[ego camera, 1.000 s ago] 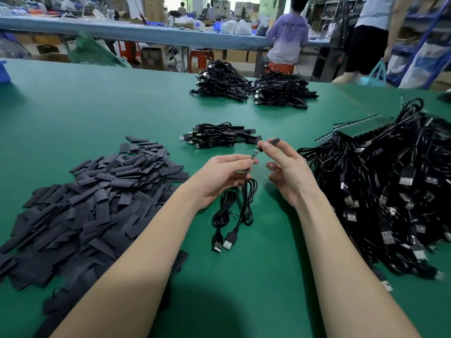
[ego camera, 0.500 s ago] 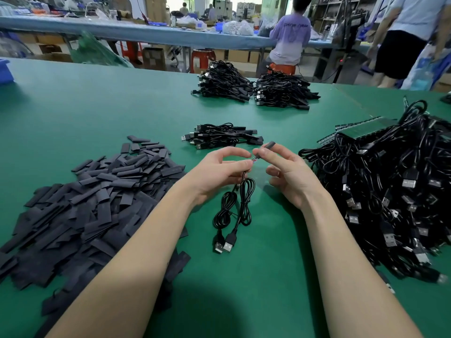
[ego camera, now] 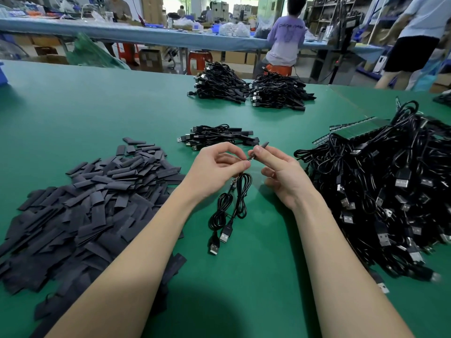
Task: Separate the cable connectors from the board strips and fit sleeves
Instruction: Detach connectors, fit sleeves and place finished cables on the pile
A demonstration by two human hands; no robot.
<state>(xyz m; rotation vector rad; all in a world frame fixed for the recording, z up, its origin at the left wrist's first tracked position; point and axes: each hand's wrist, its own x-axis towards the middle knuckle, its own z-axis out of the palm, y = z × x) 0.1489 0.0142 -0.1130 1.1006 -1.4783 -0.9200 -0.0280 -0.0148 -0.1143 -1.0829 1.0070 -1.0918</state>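
Sleeve [ego camera: 262, 146] pinched by right hand [ego camera: 283, 176], left hand [ego camera: 214, 172] pinching cable [ego camera: 240, 191].

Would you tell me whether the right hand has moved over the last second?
Yes, slightly: the right hand and its sleeve shifted left, nearer the right end of the small cable bundle.

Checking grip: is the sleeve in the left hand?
No, the right hand pinches the sleeve; the left hand pinches the cable end.

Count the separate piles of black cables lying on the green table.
4: two side by side at the far edge, one small pile just beyond the hands, one big heap on the right. More may lie out of frame.
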